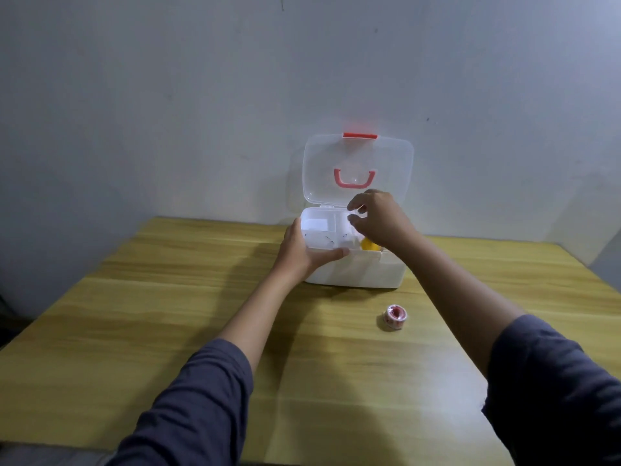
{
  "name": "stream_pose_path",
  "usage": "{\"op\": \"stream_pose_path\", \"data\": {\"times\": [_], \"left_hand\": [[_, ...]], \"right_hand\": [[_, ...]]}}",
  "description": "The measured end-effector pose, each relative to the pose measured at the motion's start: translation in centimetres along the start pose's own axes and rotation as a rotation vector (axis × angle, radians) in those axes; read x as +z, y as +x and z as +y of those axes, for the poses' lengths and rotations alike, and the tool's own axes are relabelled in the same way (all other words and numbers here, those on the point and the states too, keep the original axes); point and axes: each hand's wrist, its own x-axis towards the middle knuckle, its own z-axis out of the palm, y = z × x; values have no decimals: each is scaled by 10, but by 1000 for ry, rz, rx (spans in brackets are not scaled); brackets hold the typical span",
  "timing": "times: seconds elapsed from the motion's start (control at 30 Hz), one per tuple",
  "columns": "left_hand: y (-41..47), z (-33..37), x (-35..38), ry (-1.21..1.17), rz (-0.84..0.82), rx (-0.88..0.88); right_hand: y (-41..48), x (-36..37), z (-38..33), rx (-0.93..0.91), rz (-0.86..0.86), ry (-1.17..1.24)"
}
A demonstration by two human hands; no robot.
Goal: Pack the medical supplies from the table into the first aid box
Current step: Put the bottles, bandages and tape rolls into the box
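A white first aid box [366,272] stands at the far side of the wooden table, its clear lid [358,163] with red handle and red latch raised upright. Inside, a white tray holds white packets and a yellow item [368,244]. My left hand [302,248] grips the box's front left corner, thumb along the front rim. Over the tray's right half hovers my right hand [378,218], fingers curled and slightly apart; nothing is clearly seen in them. A small roll of tape [396,317], red and white, lies on the table in front of the box's right side.
The wooden table [168,314] runs up to a pale wall directly behind the box. Its left edge and right edge slope away at the sides. Dark sleeves cover both forearms near the camera.
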Motion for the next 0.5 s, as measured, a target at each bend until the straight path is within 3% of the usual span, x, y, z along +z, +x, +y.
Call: {"op": "stream_pose_path", "data": {"times": [0.23,0.4,0.5], "left_hand": [[-7,4,-5,-20,6,-25],[-13,11,-8,-28,-15,-36],[-15,13,-8,-29,-31,-47]], "right_hand": [[-99,-8,24,65,366,242],[-154,28,38,143,164,239],[-166,46,49,122,22,85]]}}
